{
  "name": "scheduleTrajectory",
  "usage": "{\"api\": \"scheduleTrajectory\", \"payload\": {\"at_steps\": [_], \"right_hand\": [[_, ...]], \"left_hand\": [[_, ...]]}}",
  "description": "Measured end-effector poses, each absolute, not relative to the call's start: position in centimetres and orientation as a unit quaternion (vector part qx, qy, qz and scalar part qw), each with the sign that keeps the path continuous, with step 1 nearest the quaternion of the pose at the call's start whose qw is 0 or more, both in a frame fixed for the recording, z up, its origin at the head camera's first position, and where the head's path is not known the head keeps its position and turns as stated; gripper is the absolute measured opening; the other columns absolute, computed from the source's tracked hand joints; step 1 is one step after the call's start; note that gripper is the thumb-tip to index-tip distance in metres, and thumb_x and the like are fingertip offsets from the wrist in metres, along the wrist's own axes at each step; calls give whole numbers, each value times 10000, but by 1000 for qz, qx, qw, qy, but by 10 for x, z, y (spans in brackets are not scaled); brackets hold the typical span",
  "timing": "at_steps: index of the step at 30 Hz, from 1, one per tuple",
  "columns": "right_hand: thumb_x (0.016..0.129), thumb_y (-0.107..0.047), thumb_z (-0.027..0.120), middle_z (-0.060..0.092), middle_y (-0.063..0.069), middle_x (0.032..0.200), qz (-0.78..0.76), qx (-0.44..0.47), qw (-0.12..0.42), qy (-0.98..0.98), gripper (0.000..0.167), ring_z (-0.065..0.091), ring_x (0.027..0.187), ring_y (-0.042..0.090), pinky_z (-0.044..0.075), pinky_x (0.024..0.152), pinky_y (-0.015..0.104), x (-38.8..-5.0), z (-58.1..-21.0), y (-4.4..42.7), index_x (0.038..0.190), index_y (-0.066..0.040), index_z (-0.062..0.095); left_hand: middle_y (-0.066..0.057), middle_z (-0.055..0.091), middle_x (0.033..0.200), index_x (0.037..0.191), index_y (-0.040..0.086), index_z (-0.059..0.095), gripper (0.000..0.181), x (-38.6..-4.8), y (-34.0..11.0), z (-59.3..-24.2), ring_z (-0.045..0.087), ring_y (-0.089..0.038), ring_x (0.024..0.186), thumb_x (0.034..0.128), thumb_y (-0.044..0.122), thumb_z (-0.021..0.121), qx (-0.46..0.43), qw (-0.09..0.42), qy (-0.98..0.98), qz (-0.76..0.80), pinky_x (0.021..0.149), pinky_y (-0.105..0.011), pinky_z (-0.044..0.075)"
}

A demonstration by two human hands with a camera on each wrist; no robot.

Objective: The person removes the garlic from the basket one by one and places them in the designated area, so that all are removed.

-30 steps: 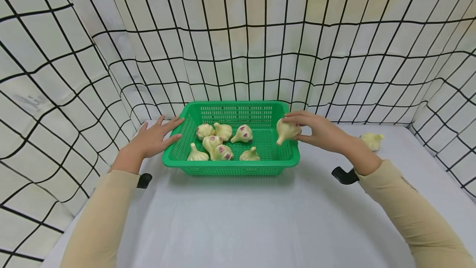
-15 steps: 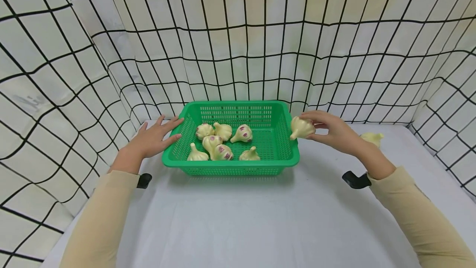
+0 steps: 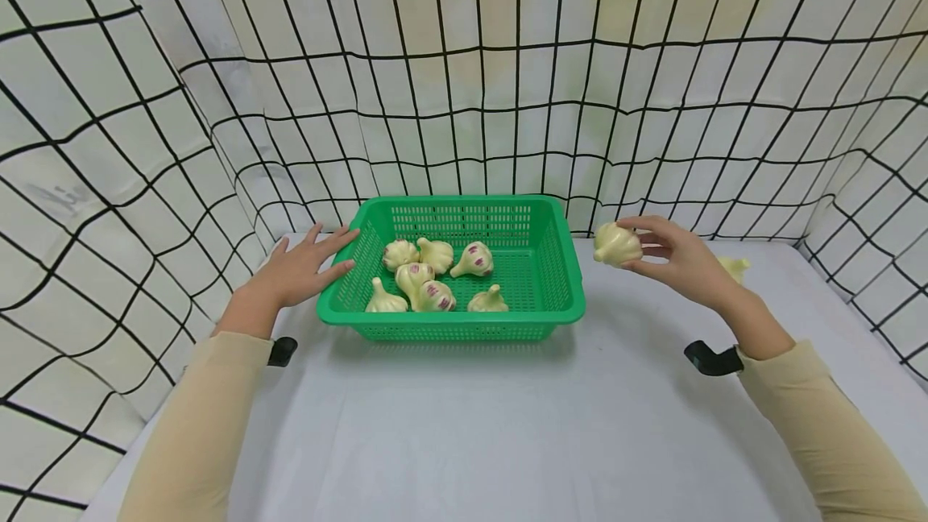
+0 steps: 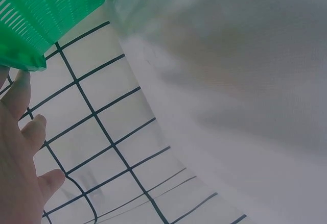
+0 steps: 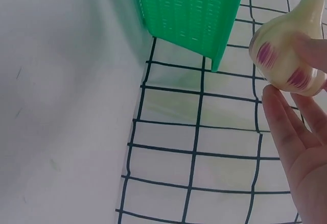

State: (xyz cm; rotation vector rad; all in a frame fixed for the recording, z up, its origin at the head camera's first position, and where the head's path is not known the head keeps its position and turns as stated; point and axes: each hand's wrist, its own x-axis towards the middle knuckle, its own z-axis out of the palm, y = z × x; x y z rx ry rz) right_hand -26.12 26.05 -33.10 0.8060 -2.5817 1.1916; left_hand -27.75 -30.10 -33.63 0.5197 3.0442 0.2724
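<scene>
A green basket [image 3: 449, 318] stands on the white table with several garlic bulbs inside, one of them [image 3: 474, 259] right of the middle cluster. The left hand [image 3: 293, 271], fingers spread and straight, rests on the basket's left rim; in the left wrist view that hand [image 4: 23, 152] touches the basket's edge [image 4: 38, 63]. To the right of the basket, the right hand [image 3: 677, 261] pinches a garlic bulb [image 3: 616, 245] between thumb and fingers, apart from the rim. In the right wrist view the pinched bulb [image 5: 278, 48] shows purple marks above the fingers of the right hand [image 5: 306, 152].
Another garlic bulb [image 3: 735, 267] lies on the table behind the right hand, partly hidden by it. Black netting [image 3: 478, 111] over white cloth rises behind the basket and along both sides. White table surface [image 3: 464, 425] stretches in front of the basket.
The right hand has moved rightward with its bulb, from above the basket's right end to outside the rim. The left hand and the basket have stayed in place.
</scene>
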Motion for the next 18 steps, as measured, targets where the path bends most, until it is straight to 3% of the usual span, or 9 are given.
{"api": "scheduleTrajectory", "payload": {"at_steps": [5,12,18], "right_hand": [[914,-38,779,538,155,1405,413,247,85,-873,596,577,1180,255,455,948,87,-259,-333,268,1455,-15,532],[926,-67,774,494,120,1436,443,210,84,-867,607,547,1117,-21,487,924,111,-253,-336,280,1466,-23,501],[929,-69,771,480,89,1447,454,178,91,-868,618,575,1081,-63,514,847,103,-252,-339,294,1471,-34,478]], "left_hand": [[-131,196,1692,1648,183,252,700,-276,-301,-336,35,-455,1543,1074,557,395,166,22,982,89,1152,-742,-22],[-136,200,1690,1650,183,242,702,-277,-300,-337,25,-451,1545,1076,563,381,165,24,982,92,1158,-730,-38],[-129,198,1691,1651,190,242,693,-278,-301,-337,28,-454,1544,1078,549,394,164,26,982,92,1159,-727,-42]]}}
